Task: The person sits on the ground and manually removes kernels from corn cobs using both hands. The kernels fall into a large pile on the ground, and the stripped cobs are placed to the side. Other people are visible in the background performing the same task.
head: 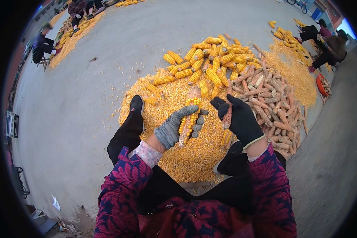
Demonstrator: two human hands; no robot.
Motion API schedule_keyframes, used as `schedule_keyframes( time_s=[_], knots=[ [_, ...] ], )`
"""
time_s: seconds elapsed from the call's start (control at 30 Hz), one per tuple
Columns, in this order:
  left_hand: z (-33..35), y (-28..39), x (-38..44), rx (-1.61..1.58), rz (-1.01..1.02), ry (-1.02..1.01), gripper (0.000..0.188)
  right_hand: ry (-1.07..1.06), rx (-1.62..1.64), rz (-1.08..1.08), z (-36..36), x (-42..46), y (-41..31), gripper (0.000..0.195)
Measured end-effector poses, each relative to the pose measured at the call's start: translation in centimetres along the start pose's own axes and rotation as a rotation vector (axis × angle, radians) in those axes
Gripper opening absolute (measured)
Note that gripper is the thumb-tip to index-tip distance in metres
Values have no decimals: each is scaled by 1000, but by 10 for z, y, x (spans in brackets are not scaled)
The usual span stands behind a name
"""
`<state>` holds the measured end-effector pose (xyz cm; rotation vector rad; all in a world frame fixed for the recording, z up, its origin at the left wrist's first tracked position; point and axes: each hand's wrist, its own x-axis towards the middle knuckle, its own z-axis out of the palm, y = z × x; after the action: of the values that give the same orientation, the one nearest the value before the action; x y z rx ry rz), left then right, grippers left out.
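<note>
In a grey knit glove, my left hand [174, 126] grips a partly shelled corn cob [188, 123]. Yellow kernels cling to it in uneven rows, while its two ends are bare. My right hand [243, 119], gloved in black, holds a bare reddish corn cob [227, 121] between thumb and fingers, a short distance right of the other cob. Beneath both hands spreads a heap of loose corn kernels [187, 163], lying between my feet. Beyond it are piled unshelled yellow ears of corn [213, 77].
Stripped cobs [281, 114] lie heaped to my right, beside my shoe. A red basin [322, 84] with cobs is farther right. People [331, 47] sit by more corn at right; another seated person [43, 44] and others are at far left. Grey concrete ground [68, 119] surrounds the heaps.
</note>
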<state>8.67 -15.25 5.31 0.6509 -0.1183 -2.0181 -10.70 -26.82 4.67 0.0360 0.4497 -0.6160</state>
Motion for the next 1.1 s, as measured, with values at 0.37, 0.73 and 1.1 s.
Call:
schedule_keyframes(
  time_s=[0.37, 0.73, 1.1],
  knots=[
    [11, -7, -1, 458, 40, -167, 47, 44, -892, -405, 37, -32, 12, 30],
    [6, -10, 0, 241, -115, -152, 45, -277, -1845, -1063, 40, -32, 27, 35],
    [-10, -22, -7, 4, -313, -159, 30, -454, -1995, -908, 24, -12, 45, 23]
  ],
)
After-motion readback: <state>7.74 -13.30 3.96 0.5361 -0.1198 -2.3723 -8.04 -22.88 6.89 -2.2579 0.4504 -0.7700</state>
